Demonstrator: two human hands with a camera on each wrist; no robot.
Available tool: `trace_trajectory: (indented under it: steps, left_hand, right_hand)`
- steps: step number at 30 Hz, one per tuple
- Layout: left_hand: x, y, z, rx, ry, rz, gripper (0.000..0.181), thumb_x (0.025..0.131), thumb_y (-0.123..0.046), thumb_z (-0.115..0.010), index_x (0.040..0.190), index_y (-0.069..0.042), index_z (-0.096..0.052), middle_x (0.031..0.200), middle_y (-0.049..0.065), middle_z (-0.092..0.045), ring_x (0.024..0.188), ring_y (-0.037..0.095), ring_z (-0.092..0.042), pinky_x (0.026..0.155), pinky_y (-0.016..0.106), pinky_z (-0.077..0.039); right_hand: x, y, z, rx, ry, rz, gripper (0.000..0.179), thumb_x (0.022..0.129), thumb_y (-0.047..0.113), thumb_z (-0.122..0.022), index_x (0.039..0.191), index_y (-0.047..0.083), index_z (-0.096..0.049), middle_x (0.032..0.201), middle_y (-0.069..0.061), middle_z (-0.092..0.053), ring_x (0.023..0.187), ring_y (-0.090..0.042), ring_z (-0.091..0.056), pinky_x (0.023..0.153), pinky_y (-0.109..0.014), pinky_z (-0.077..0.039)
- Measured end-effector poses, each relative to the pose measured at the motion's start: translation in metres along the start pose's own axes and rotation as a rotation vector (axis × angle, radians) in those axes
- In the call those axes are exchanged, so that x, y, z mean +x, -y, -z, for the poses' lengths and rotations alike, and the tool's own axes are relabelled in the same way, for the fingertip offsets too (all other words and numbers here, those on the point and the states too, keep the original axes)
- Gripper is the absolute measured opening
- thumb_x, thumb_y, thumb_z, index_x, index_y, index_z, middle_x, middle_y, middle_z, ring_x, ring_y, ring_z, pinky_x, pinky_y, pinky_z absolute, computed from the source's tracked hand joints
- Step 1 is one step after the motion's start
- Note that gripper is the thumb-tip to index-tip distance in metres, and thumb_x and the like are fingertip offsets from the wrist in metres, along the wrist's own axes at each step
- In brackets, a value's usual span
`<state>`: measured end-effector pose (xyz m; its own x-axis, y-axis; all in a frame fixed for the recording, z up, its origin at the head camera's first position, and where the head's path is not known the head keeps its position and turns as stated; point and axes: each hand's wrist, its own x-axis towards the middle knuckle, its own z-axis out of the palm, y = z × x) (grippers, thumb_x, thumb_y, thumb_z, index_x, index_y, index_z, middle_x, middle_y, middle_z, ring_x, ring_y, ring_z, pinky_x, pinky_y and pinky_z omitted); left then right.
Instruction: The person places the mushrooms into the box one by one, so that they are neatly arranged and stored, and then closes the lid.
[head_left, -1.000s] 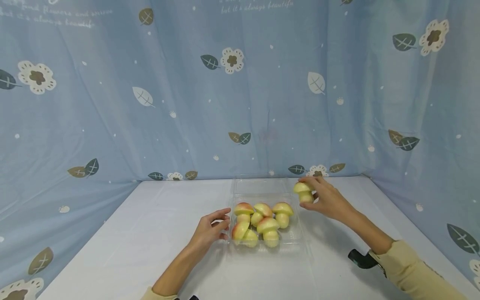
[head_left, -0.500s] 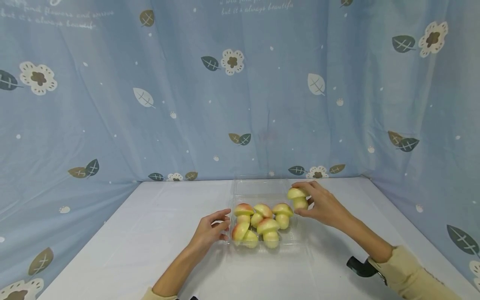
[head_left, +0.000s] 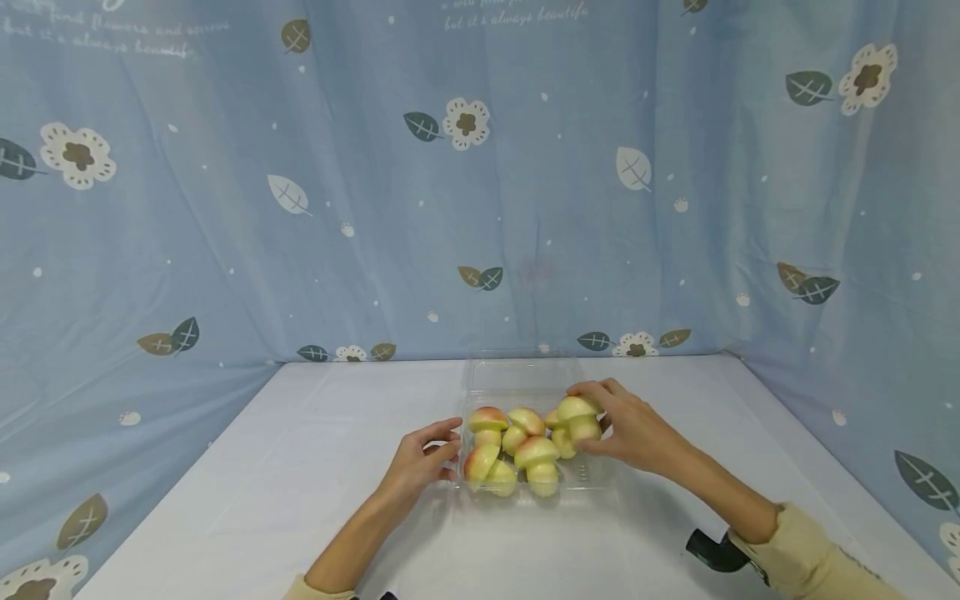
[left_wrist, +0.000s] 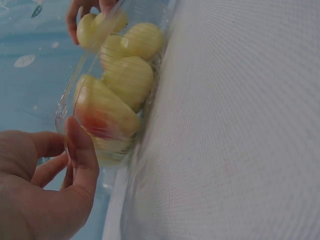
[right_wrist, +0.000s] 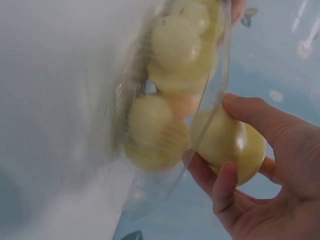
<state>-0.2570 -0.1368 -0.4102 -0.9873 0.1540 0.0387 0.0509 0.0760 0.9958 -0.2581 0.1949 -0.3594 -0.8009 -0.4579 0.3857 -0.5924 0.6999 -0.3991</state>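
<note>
A clear plastic clamshell box (head_left: 592,475) lies with its lid folded back on the white table, holding several yellow-green toy mushrooms with reddish caps, one a front mushroom (head_left: 536,467). At its left side, my left hand (head_left: 418,457) pinches the rim between thumb and fingers, as the left wrist view shows with the left hand (left_wrist: 55,175). My right hand (head_left: 630,423) grips another toy mushroom (head_left: 579,417) over the box's right part, partly covering the one behind it. In the right wrist view, thumb and fingers hold this mushroom (right_wrist: 230,145) beside the box wall.
The transparent lid (head_left: 521,372) lies behind the box, close to the blue patterned curtain (head_left: 375,250). White table surface (head_left: 322,442) extends on both sides. A black wrist device (head_left: 716,552) sits under the right forearm.
My right hand has carried its mushroom left and down, from beside the box to over its right part. The left hand and the other mushrooms stay in place.
</note>
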Motion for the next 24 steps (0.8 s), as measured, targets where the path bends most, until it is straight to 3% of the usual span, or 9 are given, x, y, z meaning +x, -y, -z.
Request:
trace_trajectory:
  steps: [13,19,24]
  left_hand:
    - [0.002,0.000,-0.001,0.004,-0.002,0.002,0.042,0.095,-0.007,-0.061,0.137,-0.003,-0.056,0.107,0.010,-0.055,0.080,0.015,-0.057,0.058,0.022,-0.055]
    - [0.000,0.000,-0.001,0.004,0.002,-0.002,0.043,0.096,-0.006,-0.060,0.138,-0.002,-0.055,0.107,0.010,-0.055,0.080,0.014,-0.057,0.058,0.022,-0.056]
    - [0.000,0.001,0.001,0.011,0.006,0.001,0.043,0.096,-0.006,-0.060,0.138,-0.002,-0.054,0.107,0.009,-0.055,0.080,0.013,-0.057,0.059,0.022,-0.056]
  right_hand:
    - [-0.004,0.012,-0.009,0.049,0.108,-0.004,0.064,0.078,0.027,-0.084,0.133,0.018,-0.052,0.117,-0.011,-0.056,0.084,-0.008,-0.057,0.066,-0.018,-0.052]
    - [-0.005,0.013,-0.012,0.063,0.111,0.026,0.067,0.077,0.028,-0.084,0.134,0.015,-0.052,0.116,-0.009,-0.057,0.087,-0.009,-0.059,0.068,-0.024,-0.057]
    - [-0.004,0.014,-0.010,0.040,0.109,0.042,0.064,0.077,0.030,-0.084,0.132,0.015,-0.054,0.115,-0.006,-0.061,0.082,-0.010,-0.063,0.064,-0.018,-0.055]
